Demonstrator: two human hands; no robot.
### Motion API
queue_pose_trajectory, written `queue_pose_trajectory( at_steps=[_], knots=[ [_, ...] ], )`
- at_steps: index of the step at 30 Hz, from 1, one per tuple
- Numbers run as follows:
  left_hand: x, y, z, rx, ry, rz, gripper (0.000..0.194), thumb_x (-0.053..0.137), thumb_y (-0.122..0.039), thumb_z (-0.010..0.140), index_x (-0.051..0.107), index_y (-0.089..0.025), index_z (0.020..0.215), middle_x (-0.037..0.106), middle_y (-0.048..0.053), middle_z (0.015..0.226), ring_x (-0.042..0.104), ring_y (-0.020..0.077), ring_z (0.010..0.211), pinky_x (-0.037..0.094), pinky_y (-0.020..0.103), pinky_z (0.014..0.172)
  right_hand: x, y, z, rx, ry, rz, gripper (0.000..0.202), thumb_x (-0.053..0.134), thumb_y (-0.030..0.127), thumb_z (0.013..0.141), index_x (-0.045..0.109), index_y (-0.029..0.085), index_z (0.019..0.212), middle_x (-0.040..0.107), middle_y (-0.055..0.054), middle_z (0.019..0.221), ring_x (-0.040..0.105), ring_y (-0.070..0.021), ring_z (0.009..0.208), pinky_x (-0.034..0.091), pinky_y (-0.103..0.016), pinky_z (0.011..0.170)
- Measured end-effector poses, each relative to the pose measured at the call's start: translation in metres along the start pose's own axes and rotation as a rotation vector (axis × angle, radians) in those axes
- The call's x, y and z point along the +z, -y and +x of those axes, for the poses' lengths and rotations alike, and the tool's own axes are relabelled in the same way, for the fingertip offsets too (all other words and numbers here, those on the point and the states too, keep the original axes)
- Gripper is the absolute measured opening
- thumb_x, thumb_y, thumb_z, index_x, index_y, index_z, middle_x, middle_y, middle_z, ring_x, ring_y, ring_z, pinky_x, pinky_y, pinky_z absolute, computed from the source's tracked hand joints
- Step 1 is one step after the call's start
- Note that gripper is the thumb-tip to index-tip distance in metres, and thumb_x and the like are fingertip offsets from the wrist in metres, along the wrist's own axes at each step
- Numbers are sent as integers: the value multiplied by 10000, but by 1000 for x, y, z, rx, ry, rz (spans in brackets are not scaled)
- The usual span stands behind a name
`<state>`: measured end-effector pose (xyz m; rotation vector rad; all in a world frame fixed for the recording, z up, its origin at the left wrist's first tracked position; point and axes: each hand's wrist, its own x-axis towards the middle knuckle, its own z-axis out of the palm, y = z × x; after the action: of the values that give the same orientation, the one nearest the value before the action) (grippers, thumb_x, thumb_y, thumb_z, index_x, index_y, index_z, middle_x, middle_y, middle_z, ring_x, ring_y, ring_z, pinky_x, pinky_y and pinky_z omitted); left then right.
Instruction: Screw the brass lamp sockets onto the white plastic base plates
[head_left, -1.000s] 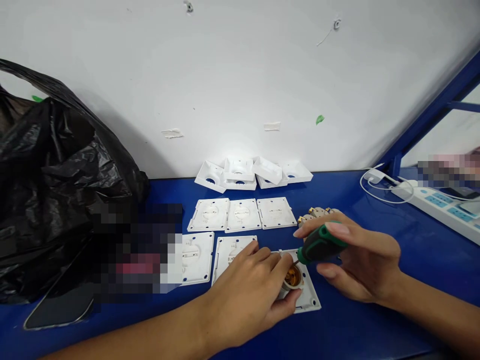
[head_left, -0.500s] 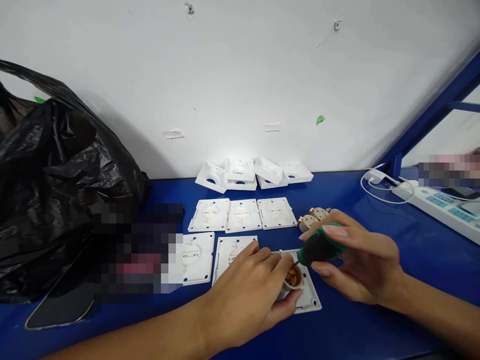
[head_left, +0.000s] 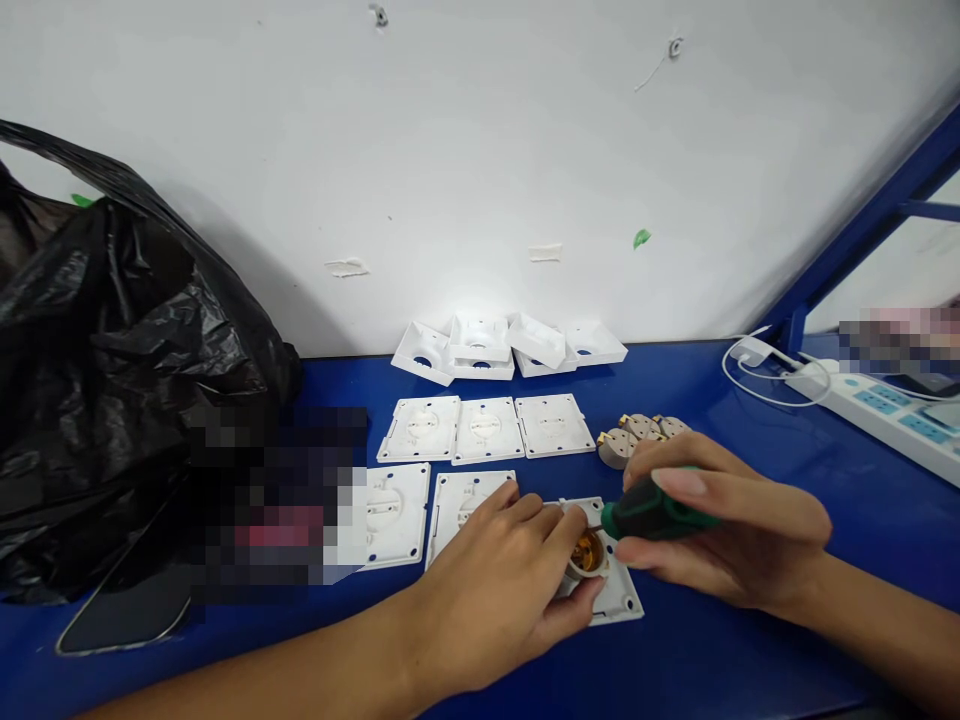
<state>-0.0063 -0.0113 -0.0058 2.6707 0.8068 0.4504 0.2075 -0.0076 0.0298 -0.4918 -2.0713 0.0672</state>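
Observation:
My left hand (head_left: pixel 502 590) grips a round socket (head_left: pixel 587 553) with a brass-coloured inside, its fingers around the rim. The socket stands on a white square plate (head_left: pixel 619 590). From the right, my right hand (head_left: pixel 739 540) holds a screwdriver (head_left: pixel 652 506) with a black and green handle, tilted nearly flat. Its shaft points at the socket's upper edge, beside my left fingertips; the tip is hard to make out. Partly under my left hand lies another white plate (head_left: pixel 450 505). Several round grey-beige parts (head_left: pixel 618 448) with brass tabs sit just behind my right hand.
White plates (head_left: pixel 486 430) lie in rows on the blue table (head_left: pixel 757 450). White box covers (head_left: pixel 480 338) lean near the wall. A black plastic bag (head_left: pixel 135 380) and a phone (head_left: pixel 127 610) are at left. A power strip (head_left: pixel 885 405) with white cables lies at right.
My right hand and the screwdriver have shifted slightly right and down, and the screwdriver lies flatter. More of the round grey-beige parts shows. My left hand has barely moved.

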Motion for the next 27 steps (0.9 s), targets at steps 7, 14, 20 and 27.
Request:
queue_pose_trajectory(
  at_steps=[7, 14, 20, 27],
  knots=[
    [0, 1, -1, -12, -1, 6, 173, 637, -327, 1000, 557, -195, 1078, 720, 27, 980, 709, 273, 938, 480, 512, 997, 0, 2, -1, 35, 28, 10, 665, 637, 231, 1005, 355, 332, 1599, 683, -28, 898, 670, -178, 758, 572, -310, 604],
    [0, 0, -1, -26, 8, -36, 171, 625, -329, 1006, 557, -199, 1094, 731, 51, 1037, 710, 287, 1012, 484, 500, 992, 0, 1, 1, -13, 63, 100, 621, 551, 217, 1036, 328, 280, 1612, 700, -84, 1046, 704, -212, 941, 610, -352, 704],
    [3, 1, -2, 4, -41, 22, 191, 667, -327, 980, 552, -195, 1055, 706, 17, 912, 711, 266, 877, 490, 506, 976, 2, -2, -3, 87, -15, 151, 710, 746, 133, 906, 452, 283, 1535, 673, -20, 916, 628, -184, 754, 566, -364, 663],
    [1, 2, 0, 11, -72, 48, 293, 721, -342, 950, 550, -174, 1118, 702, 28, 916, 720, 265, 871, 501, 490, 978, 6, -9, -14, 251, -108, 151, 752, 735, 44, 873, 459, 310, 1519, 633, -39, 1163, 664, -172, 971, 619, -309, 780]
  ],
)
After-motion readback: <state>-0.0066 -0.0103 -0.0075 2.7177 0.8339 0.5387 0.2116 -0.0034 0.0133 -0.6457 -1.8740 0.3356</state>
